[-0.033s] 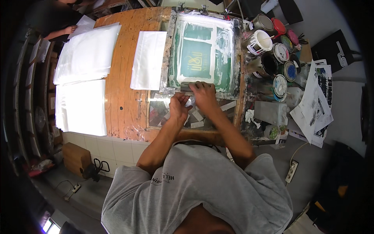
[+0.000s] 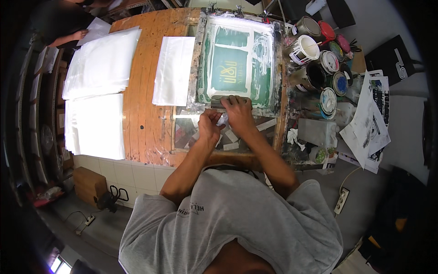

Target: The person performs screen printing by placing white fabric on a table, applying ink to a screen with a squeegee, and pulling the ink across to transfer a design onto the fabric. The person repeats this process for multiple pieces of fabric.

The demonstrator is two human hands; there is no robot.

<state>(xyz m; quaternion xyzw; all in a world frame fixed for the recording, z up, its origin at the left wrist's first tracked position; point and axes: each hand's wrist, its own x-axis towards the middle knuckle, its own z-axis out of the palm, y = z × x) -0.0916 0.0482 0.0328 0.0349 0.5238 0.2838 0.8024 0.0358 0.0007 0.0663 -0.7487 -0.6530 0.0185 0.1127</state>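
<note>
The right hand (image 2: 238,108) is closing over a grey bar (image 2: 218,101), its fingers bending across it at the near end of the screen (image 2: 261,89). The left hand (image 2: 210,124) is sitting just beside it, fingers drawing together by some clear film (image 2: 222,120) — whether they are pinching it, I cannot tell.

The screen is lying flat on the bench (image 2: 148,82), its green mesh showing a yellow design with white smears around it. Just left of it, a white sheet (image 2: 173,71) is lying lengthwise; farther left, two stacks of clear-white sheets (image 2: 100,61) are sitting one behind the other. Ink pots (image 2: 305,50) are crowding the right side, with a translucent jug (image 2: 317,132) standing nearer the person and loose papers (image 2: 360,121) hanging beyond it. At the upper left, a co-worker's hand (image 2: 81,34) is resting by another sheet (image 2: 96,31).
</note>
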